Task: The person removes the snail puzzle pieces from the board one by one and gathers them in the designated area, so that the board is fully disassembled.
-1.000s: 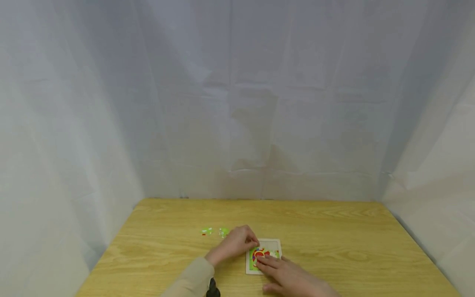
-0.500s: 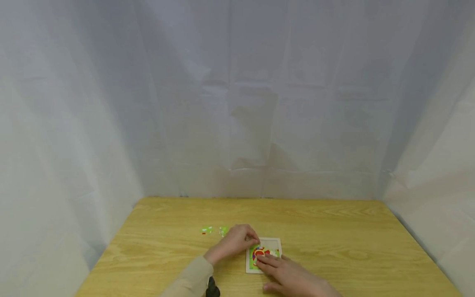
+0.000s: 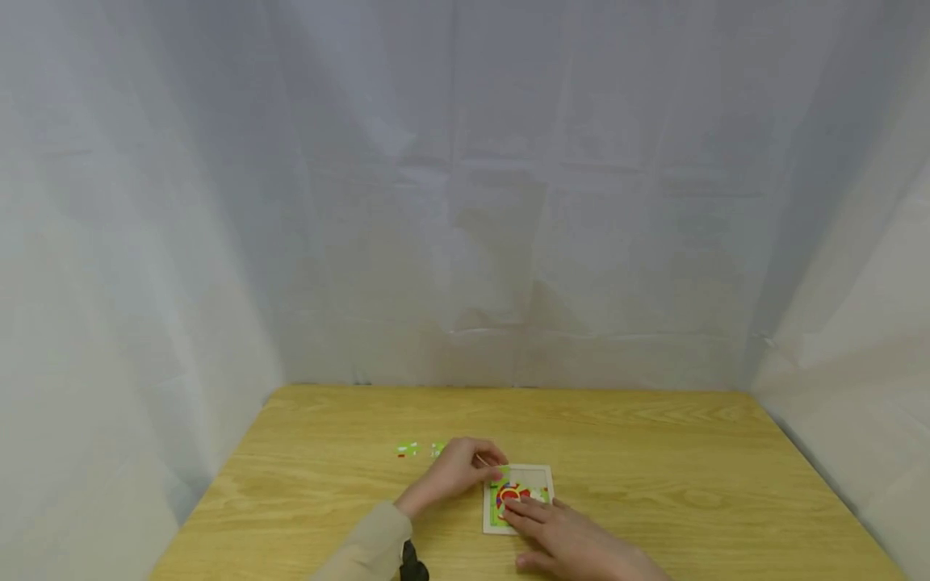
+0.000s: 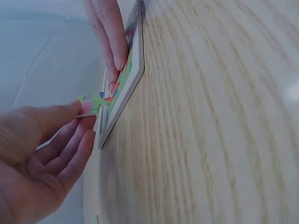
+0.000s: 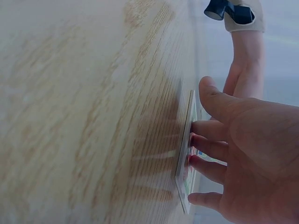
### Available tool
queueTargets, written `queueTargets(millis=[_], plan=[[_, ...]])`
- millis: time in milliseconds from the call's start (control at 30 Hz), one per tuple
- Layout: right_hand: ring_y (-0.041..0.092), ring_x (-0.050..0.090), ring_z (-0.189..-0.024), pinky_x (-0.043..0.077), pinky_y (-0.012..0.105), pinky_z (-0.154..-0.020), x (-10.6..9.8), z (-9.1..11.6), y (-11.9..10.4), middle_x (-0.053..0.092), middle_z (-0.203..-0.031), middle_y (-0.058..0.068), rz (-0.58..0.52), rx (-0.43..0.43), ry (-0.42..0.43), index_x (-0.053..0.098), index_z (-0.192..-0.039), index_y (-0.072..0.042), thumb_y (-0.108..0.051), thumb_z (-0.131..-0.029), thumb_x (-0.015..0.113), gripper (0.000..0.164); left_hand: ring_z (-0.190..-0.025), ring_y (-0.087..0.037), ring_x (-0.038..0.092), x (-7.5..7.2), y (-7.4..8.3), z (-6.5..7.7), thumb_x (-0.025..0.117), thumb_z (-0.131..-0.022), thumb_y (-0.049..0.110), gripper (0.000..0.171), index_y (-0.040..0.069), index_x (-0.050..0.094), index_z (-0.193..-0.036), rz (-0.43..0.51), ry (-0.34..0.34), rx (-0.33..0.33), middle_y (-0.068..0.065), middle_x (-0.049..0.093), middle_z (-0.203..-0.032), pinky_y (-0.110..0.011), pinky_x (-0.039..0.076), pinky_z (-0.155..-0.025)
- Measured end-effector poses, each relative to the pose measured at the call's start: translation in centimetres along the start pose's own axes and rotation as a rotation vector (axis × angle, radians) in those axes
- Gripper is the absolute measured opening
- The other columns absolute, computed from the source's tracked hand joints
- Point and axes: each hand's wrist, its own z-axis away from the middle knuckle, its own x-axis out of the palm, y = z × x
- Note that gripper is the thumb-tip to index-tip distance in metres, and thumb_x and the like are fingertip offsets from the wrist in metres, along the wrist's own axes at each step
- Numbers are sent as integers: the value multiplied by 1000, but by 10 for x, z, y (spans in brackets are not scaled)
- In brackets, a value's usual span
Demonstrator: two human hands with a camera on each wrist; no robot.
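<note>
My left hand [image 3: 458,470] pinches a green and pink jigsaw piece [image 4: 89,106] between thumb and fingers. The piece is tilted over the upper left part of a puzzle tray [image 3: 496,530] with a pale wooden rim. Inside the tray, colourful fitted pieces [image 3: 500,494] in green, red and blue fill the lower part, while its upper right shows bare backing. My right hand [image 3: 570,539] lies with extended fingers over the tray, its fingertips [image 5: 195,161] on the fitted pieces and covering some of them.
Several loose green and white puzzle pieces [image 3: 408,449] lie on the wooden table [image 3: 654,468], left of the tray and beyond my left hand. A white sheet [image 3: 494,202] hangs behind the table and along both sides. A black device [image 3: 412,562] is strapped at my left wrist.
My left hand has turned and lifted slightly at the tray's upper left corner, so the green piece in its fingers now shows more. The right hand has stayed in place.
</note>
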Motion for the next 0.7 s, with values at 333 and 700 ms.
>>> queueTargets(millis=[333, 700], plan=[[21, 43, -143, 42, 59, -106, -1, 0, -1, 43, -158, 2, -15, 5, -8, 45, -154, -13, -53, -102, 50, 65, -75, -8, 65, 0, -4, 5, 79, -89, 16, 13, 6, 78, -98, 44, 90, -53, -2, 76, -88, -21, 52, -67], [21, 41, -144, 41, 59, -108, -2, 1, -1, 42, -159, 1, -41, 23, -35, 44, -154, -14, -53, -103, 49, 65, -75, -13, 69, -19, -13, 13, 78, -89, 11, 13, 1, 77, -98, 171, 160, -136, -5, 75, -87, -29, 58, -67]])
